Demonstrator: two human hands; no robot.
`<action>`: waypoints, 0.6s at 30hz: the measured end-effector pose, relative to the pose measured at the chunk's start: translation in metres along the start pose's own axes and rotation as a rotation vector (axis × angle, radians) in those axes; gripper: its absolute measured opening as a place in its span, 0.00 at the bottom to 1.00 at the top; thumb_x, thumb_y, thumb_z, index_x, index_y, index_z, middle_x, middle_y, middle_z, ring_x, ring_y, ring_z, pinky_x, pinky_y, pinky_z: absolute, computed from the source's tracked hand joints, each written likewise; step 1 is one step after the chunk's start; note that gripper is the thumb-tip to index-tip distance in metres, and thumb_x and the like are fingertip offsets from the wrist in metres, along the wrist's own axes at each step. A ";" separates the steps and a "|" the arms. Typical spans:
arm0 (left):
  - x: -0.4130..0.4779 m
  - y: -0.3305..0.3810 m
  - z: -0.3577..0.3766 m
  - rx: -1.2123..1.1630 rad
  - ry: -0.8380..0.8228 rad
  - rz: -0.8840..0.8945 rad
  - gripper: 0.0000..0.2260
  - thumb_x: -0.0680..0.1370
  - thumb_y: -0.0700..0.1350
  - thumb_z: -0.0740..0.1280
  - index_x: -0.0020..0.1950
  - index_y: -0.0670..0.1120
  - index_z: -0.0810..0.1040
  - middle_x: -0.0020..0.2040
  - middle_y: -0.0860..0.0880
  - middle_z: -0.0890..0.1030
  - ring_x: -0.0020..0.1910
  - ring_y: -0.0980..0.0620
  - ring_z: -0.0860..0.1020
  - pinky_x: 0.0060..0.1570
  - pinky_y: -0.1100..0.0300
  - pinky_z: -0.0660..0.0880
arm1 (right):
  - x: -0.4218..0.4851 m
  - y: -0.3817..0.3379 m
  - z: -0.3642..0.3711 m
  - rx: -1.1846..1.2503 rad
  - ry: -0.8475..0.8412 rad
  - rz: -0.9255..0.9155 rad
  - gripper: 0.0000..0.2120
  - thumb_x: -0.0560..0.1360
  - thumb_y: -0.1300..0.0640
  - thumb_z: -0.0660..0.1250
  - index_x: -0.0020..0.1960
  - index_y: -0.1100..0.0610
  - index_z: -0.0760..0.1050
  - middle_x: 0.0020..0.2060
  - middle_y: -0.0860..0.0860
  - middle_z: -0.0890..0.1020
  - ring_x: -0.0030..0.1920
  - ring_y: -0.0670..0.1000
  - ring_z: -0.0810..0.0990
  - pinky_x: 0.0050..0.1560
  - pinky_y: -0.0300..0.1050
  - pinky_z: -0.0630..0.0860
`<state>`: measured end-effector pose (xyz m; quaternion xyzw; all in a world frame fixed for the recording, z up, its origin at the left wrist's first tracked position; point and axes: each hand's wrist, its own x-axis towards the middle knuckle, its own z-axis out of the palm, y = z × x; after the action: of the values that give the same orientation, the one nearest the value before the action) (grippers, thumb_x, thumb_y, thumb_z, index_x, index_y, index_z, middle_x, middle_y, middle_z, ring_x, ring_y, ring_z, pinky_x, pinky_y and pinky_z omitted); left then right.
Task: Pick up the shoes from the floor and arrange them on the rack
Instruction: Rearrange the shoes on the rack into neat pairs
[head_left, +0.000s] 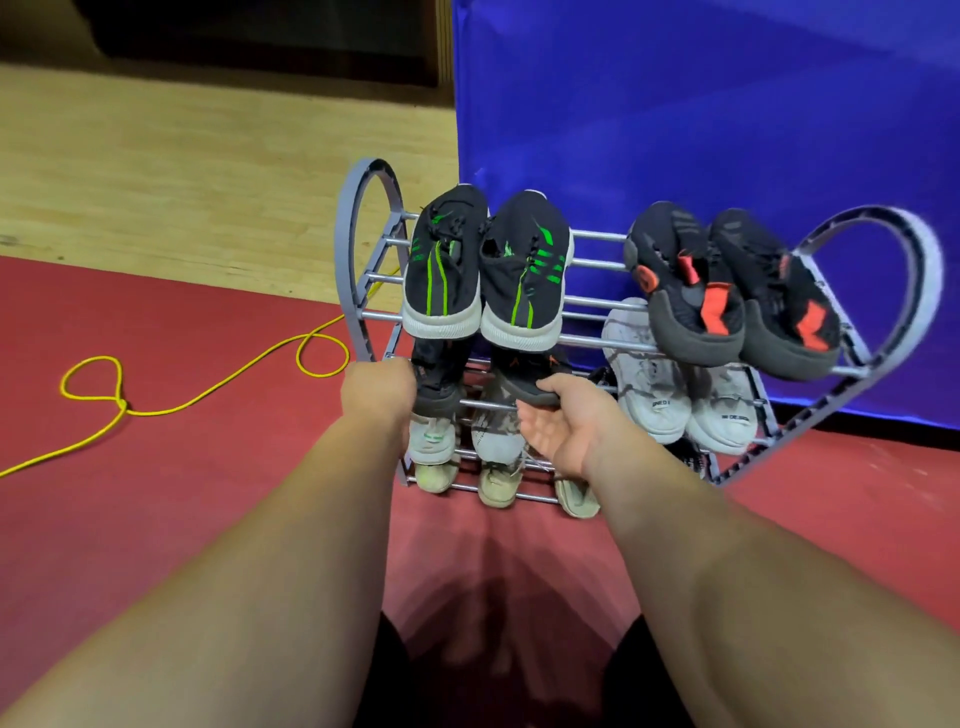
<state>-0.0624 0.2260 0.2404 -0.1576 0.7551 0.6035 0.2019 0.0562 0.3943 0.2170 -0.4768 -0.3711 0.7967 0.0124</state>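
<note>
My bare forearms reach forward from the lower corners and draw in toward the middle. My left hand (378, 387) shows me its back, with the wrist straight and the knuckles up. Its fingers curl away out of my sight against the side of the left shoe (436, 379), which it seems to grip. My right hand (558, 423) is turned palm up, the wrist bent back a little. Its thumb lies over the near end of the right shoe (519, 376) and its fingers reach under, so it holds that end in a pinch. My hands sit about level, near each other but not touching.
</note>
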 end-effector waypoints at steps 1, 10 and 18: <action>-0.004 0.000 0.000 0.017 -0.044 0.033 0.13 0.67 0.43 0.64 0.50 0.41 0.77 0.41 0.41 0.80 0.37 0.39 0.76 0.30 0.60 0.69 | -0.008 -0.002 -0.005 0.010 -0.007 -0.013 0.10 0.80 0.55 0.65 0.54 0.61 0.79 0.39 0.55 0.84 0.37 0.50 0.83 0.29 0.40 0.79; -0.084 0.007 0.012 0.001 -0.289 0.135 0.07 0.77 0.36 0.61 0.39 0.42 0.74 0.34 0.45 0.75 0.28 0.50 0.71 0.29 0.60 0.68 | -0.089 -0.027 -0.084 -0.080 -0.068 -0.039 0.14 0.77 0.53 0.63 0.54 0.63 0.78 0.35 0.55 0.82 0.28 0.47 0.77 0.24 0.37 0.74; -0.113 0.002 0.016 0.057 -0.375 0.118 0.09 0.78 0.37 0.61 0.38 0.42 0.74 0.31 0.48 0.75 0.29 0.52 0.71 0.30 0.61 0.69 | -0.151 -0.039 -0.149 -0.226 -0.078 -0.103 0.13 0.74 0.51 0.63 0.42 0.60 0.79 0.30 0.53 0.82 0.23 0.46 0.71 0.24 0.35 0.67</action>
<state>0.0365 0.2416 0.2950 0.0081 0.7291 0.6113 0.3076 0.2402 0.4526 0.3142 -0.4240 -0.4828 0.7661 -0.0149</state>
